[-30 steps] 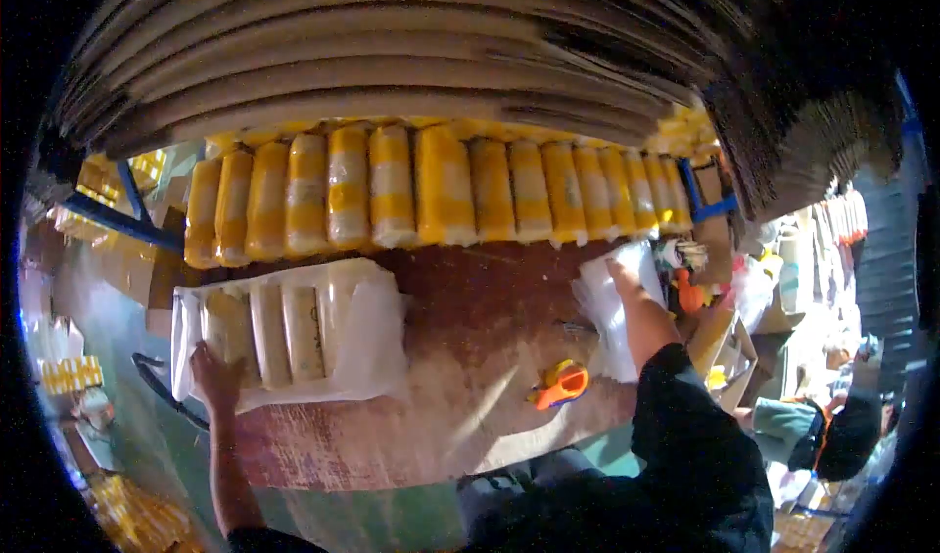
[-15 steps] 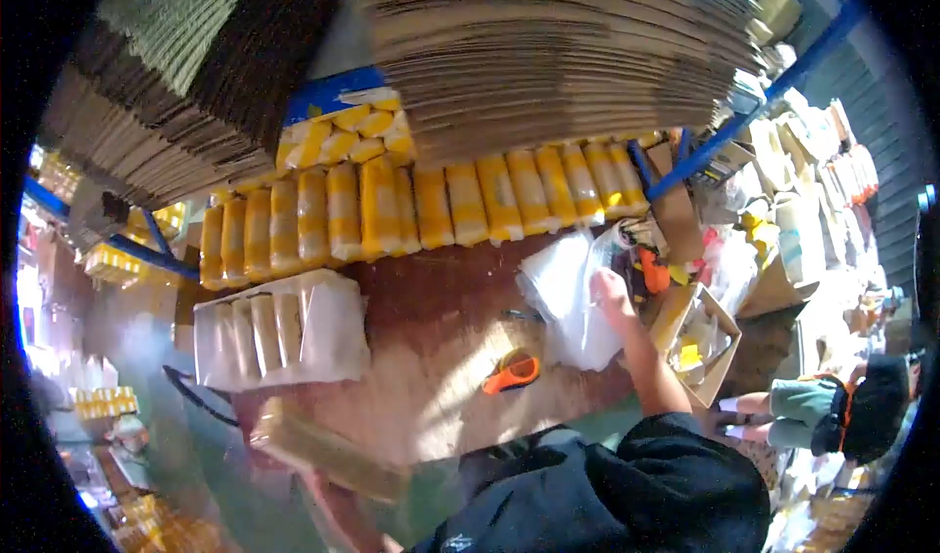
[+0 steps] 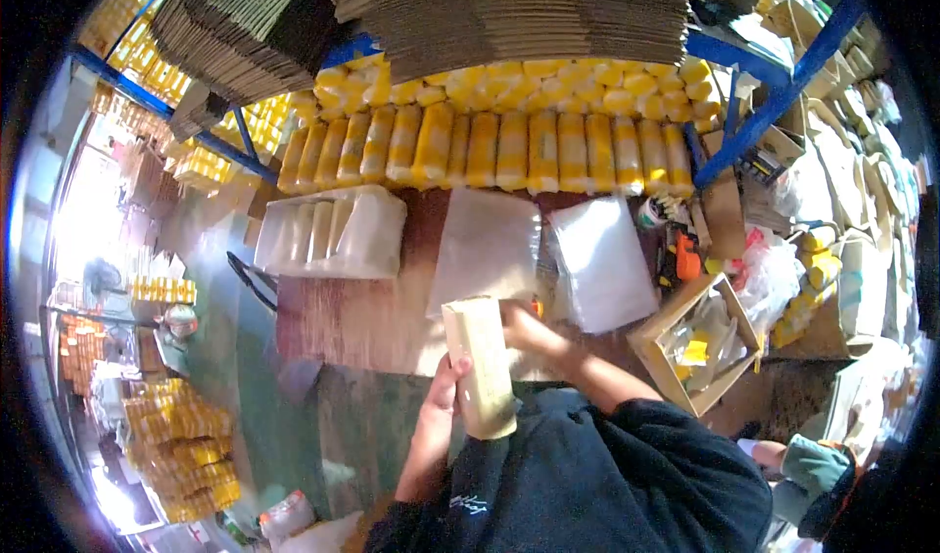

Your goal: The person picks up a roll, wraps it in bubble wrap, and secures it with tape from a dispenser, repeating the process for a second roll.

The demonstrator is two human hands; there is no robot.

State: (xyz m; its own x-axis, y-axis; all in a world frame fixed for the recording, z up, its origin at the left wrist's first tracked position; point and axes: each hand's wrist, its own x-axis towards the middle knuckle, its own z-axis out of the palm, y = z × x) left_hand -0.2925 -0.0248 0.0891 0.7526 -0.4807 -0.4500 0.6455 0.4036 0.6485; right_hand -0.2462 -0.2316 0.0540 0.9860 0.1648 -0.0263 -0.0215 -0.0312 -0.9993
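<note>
My left hand (image 3: 450,387) is closed round a long, pale tan rectangular pack (image 3: 478,367), held upright in front of my chest above the table's near edge. My right hand (image 3: 524,326) is beside the top of the pack; its fingers are partly hidden and blurred, so their grip cannot be made out. Just beyond lies a clear plastic sheet or bag (image 3: 487,245) on the wooden table (image 3: 333,313). To its right is a stack of similar plastic bags (image 3: 604,259). Something orange (image 3: 537,305) shows in part behind my right hand.
An open plastic-wrapped bundle (image 3: 377,235) holding several tan packs stands at the table's left. Yellow-banded packs (image 3: 480,152) line the back under stacked flat cardboard (image 3: 519,15). An open carton (image 3: 641,343) and an orange tool (image 3: 685,254) are at the right; another person (image 3: 818,465) stands beyond.
The tan pack has come from the lower left to in front of my chest. My right hand has left the bag stack, and one plastic sheet now lies separately on the table's middle.
</note>
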